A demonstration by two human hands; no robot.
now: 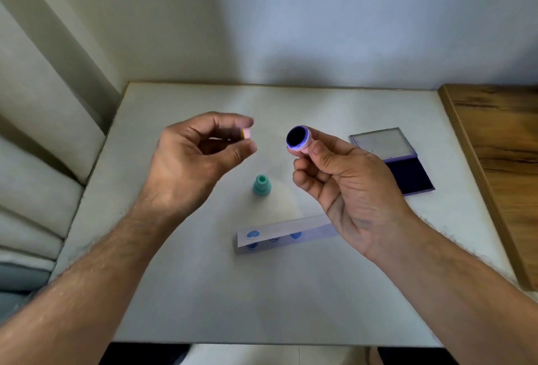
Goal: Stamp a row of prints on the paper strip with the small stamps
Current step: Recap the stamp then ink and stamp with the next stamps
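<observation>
The right hand (pixel 340 178) is hovering above the bench (pixel 180 292), right of the middle, with its fingers curled and its thumb and fingertips pinching a small pink stamp (pixel 300 139). The stamp's round face is tilting up toward the camera, showing a dark blue inked disc inside a pale violet rim.

The left hand (pixel 192 158) is hovering level with it, to the left, apart from the right hand. Its thumb and forefinger are pinching a small pink piece with a yellow edge (pixel 246 134); the other fingers are curling loosely behind. What that piece is, I cannot tell for sure.

Below and between the two hands, a teal stamp (pixel 261 185) is standing upright on the bench, touched by neither hand.

Nearer the camera, the paper strip (pixel 279 235) is lying flat on the bench, running from left to right and slanting slightly away at its right end, where the right wrist is covering it. It is carrying a row of blue prints: one on the left end and others further along, some lying along its near edge and partly blurred.

On the far right of the bench, an ink pad (pixel 407 172) is lying open, its dark blue pad nearer and its clear lid (pixel 381 143) folded back beyond it. A wooden board (pixel 500 160) is bordering the bench on the right.
</observation>
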